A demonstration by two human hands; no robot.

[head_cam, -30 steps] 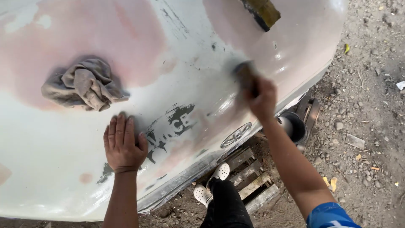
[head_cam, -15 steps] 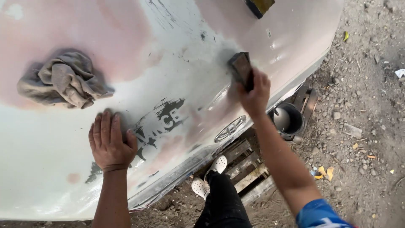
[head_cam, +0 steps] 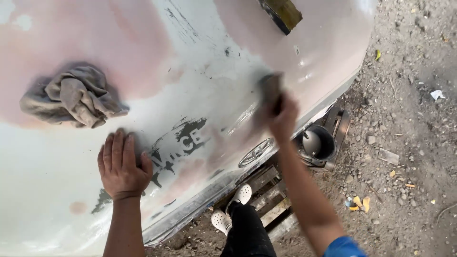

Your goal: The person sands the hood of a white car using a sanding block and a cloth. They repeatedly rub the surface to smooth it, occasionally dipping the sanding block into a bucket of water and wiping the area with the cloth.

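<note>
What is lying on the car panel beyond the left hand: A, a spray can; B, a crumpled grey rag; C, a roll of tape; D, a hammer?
B: a crumpled grey rag lies bunched on the white and pink panel, just beyond the left hand, which rests flat on the panel.

**Both my hands down, left flat, right gripping**

My left hand (head_cam: 123, 166) lies palm down, fingers straight and close together, pointing away from me, thumb spread out to the right. Its bare forearm runs straight back toward me, wrist unbent. My right hand (head_cam: 282, 116) is blurred; its fingers are curled tight round a dark block, knuckles up. My right arm reaches forward and leftward, nearly fully extended, with a blue sleeve edge at the upper arm.
</note>
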